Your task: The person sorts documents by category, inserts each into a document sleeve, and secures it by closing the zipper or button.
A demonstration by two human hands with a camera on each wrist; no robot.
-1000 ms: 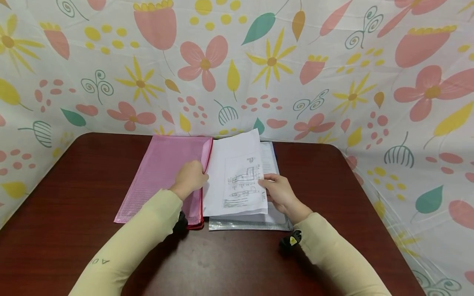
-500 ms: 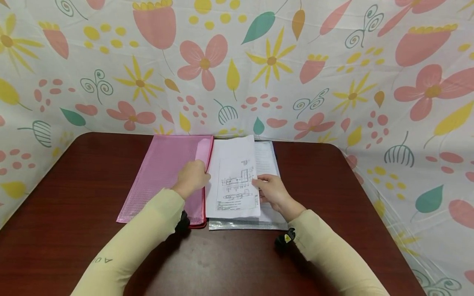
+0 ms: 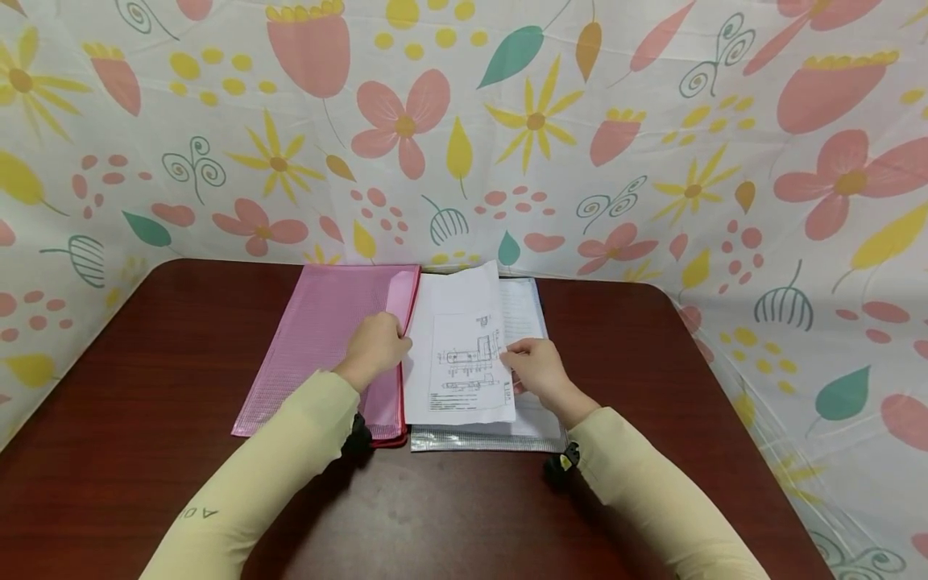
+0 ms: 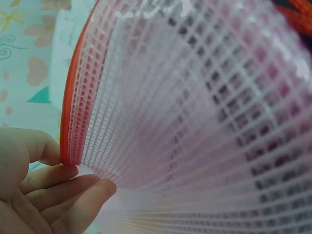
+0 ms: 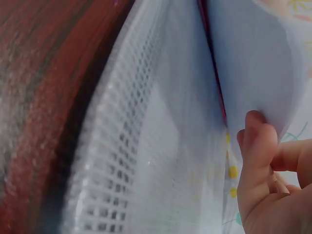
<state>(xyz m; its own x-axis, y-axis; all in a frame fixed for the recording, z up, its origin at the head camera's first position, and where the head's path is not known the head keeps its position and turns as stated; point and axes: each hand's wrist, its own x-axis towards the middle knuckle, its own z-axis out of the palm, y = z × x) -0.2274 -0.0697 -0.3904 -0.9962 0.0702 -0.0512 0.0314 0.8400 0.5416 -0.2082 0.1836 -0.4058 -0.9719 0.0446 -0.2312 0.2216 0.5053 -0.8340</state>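
Note:
A pink mesh zip pouch [image 3: 319, 322] with a red zipper edge lies on the left. My left hand [image 3: 373, 346] pinches that zipper edge; in the left wrist view the thumb and fingers [image 4: 44, 163] hold the edge lifted, the mesh bowing away. My right hand [image 3: 540, 369] pinches the right edge of a white paper sheet [image 3: 449, 294] printed with a technical drawing. The sheet's left edge runs in at the pink pouch's zipper side. In the right wrist view, the paper [image 5: 263, 63] curves up between thumb and fingers, above a clear mesh pouch [image 5: 161, 122].
The clear mesh pouch's silvery front edge [image 3: 486, 440] shows below the sheet, with printed paper [image 3: 520, 306] inside it. Both pouches lie on a dark red-brown table [image 3: 181, 346]. A floral-patterned cloth [image 3: 464, 121] hangs behind the table.
The sheet and right hand have moved left toward the pink pouch, with a slight shift back right since half a second ago. The left hand keeps its pinch at the zipper edge.

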